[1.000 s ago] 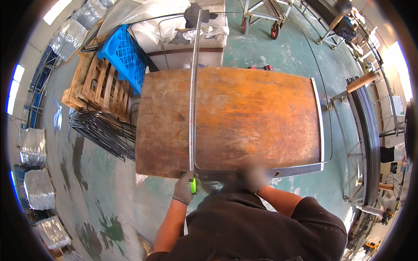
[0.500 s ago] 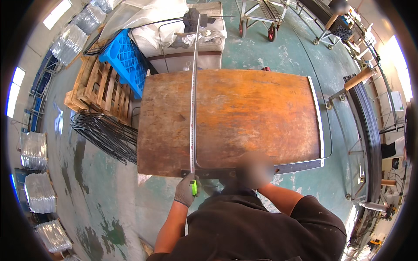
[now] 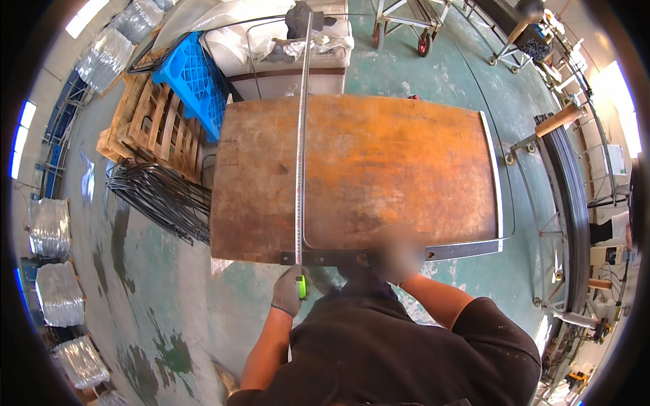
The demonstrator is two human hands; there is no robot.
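Head view, looking down over a rusty orange steel worktable [image 3: 393, 176] on a green painted floor [image 3: 162, 318].

Left hand [image 3: 290, 292], in a grey glove, is closed around a lime-green tape measure case [image 3: 301, 287], just off the table's near edge. The tape blade [image 3: 300, 135] runs from the case straight away from the person, across the left part of the tabletop and past its far edge toward a white sack [image 3: 284, 40] with a dark lump on top.

Right hand [image 3: 396, 252] sits at the table's near edge, right of the tape. It is blurred; whether the fingers are spread or closed cannot be told, nor what it touches.

A thin wire rod [image 3: 504, 203] lies on the table, bent into a frame that follows the right edge and near edge. A dark flat bar [image 3: 460, 250] runs along the near edge.

Around the table: wooden pallets [image 3: 145, 128] and a blue plastic pallet [image 3: 193, 81] at the far left, a heap of dark bent rods [image 3: 159, 196] on the floor just left of the table, a coil of black wire [image 3: 572, 203] at right, foil-wrapped bundles [image 3: 51, 227] along the left wall.
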